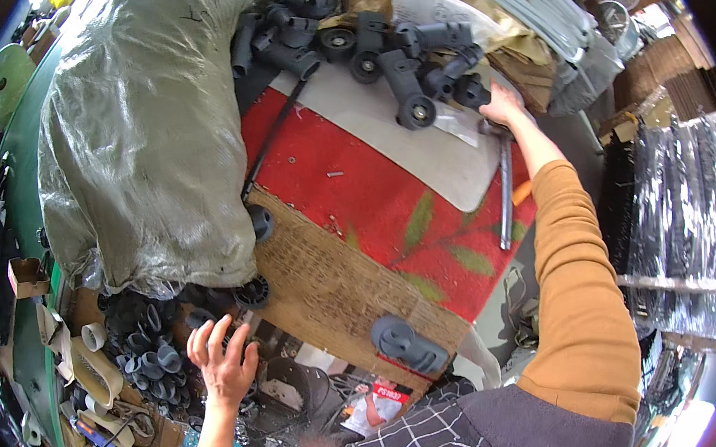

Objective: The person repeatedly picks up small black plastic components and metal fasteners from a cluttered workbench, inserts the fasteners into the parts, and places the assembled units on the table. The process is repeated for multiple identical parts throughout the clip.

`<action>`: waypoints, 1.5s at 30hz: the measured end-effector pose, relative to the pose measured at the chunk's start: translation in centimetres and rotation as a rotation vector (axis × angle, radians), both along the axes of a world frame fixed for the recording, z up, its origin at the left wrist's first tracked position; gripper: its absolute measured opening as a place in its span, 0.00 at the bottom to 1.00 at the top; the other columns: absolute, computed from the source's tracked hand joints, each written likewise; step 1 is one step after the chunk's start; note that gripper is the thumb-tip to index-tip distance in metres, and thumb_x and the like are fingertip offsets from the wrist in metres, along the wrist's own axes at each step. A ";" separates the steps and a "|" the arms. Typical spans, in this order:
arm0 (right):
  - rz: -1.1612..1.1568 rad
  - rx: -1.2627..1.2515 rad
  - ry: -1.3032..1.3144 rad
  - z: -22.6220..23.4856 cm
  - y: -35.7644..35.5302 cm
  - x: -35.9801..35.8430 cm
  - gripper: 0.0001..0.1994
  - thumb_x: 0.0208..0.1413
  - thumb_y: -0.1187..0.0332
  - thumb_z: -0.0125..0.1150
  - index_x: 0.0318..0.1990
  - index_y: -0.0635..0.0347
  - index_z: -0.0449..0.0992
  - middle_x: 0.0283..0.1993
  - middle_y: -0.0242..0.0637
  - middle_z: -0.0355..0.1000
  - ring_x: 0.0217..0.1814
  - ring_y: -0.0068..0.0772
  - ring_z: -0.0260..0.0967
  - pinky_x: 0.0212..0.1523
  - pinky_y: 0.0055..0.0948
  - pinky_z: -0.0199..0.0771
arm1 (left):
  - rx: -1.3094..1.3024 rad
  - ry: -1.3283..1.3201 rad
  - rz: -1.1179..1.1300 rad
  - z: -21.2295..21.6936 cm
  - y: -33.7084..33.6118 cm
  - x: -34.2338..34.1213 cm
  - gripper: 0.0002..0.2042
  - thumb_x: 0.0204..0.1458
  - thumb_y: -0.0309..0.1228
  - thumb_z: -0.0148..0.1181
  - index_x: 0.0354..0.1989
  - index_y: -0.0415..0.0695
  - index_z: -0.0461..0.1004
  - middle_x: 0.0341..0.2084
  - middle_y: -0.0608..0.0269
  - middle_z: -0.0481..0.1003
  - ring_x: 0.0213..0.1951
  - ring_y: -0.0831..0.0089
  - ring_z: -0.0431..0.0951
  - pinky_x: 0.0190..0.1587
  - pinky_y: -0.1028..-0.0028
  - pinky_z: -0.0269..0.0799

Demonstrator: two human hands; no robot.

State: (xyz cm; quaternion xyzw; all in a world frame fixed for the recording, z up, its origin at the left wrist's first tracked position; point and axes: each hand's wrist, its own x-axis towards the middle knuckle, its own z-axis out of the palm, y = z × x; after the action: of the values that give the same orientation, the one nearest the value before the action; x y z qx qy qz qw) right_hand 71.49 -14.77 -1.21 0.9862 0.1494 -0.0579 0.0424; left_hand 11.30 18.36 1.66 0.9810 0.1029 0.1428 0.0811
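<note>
My right hand [502, 106] reaches to the far right of the bench, its fingers closed on a dark grey plastic fitting [472, 92] at the edge of a group of similar ones. Some of these tubular fittings [403, 81] have round wheel-like ends. Just below that hand lies a metal hammer-like tool [505, 188]. My left hand [226, 374] hovers at the lower left with fingers spread and nothing in them. It is nearest to a heap of dark grey plastic pieces [156, 364]. One grey part [408, 344] rests alone on the bench's near wooden edge.
A large grey-green woven sack [148, 149] stands on the left of the bench. Red patterned cloth [327, 175] and a pale board [446, 150] cover the worktop, with a thin black rod [272, 137] across it. Light grey tubes [518, 1] lie far right; plastic-wrapped stacks [686, 226] stand right.
</note>
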 end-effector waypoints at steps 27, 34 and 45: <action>0.228 0.582 0.335 -0.6 10.6 -2.2 0.40 0.40 0.50 0.70 0.57 0.61 0.58 0.49 0.53 0.71 0.52 0.52 0.71 0.52 0.41 0.70 | -0.382 0.165 0.471 -6.4 15.4 49.3 0.46 0.41 0.36 0.64 0.68 0.45 0.43 0.52 0.39 0.67 0.55 0.49 0.68 0.59 0.59 0.62; 0.587 0.511 0.663 2.9 12.1 -5.5 0.21 0.46 0.50 0.66 0.23 0.63 0.76 0.22 0.39 0.71 0.27 0.33 0.70 0.33 0.32 0.69 | -1.298 0.040 0.339 -0.8 10.5 38.7 0.42 0.41 0.35 0.63 0.65 0.36 0.50 0.50 0.49 0.69 0.49 0.62 0.71 0.56 0.68 0.65; 0.279 0.561 -0.147 -0.7 37.1 5.7 0.32 0.47 0.54 0.65 0.60 0.51 0.63 0.62 0.61 0.55 0.58 0.64 0.62 0.58 0.48 0.65 | -0.570 0.318 0.317 -4.7 8.8 45.2 0.60 0.29 0.58 0.73 0.70 0.53 0.41 0.66 0.30 0.43 0.67 0.42 0.50 0.65 0.56 0.53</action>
State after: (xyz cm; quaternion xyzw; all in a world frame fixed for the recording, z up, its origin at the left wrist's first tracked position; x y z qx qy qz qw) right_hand 77.17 22.33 -1.93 0.9310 0.2899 0.0630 -0.2129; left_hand 56.46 27.16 -2.99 0.9008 0.3009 -0.0352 0.3109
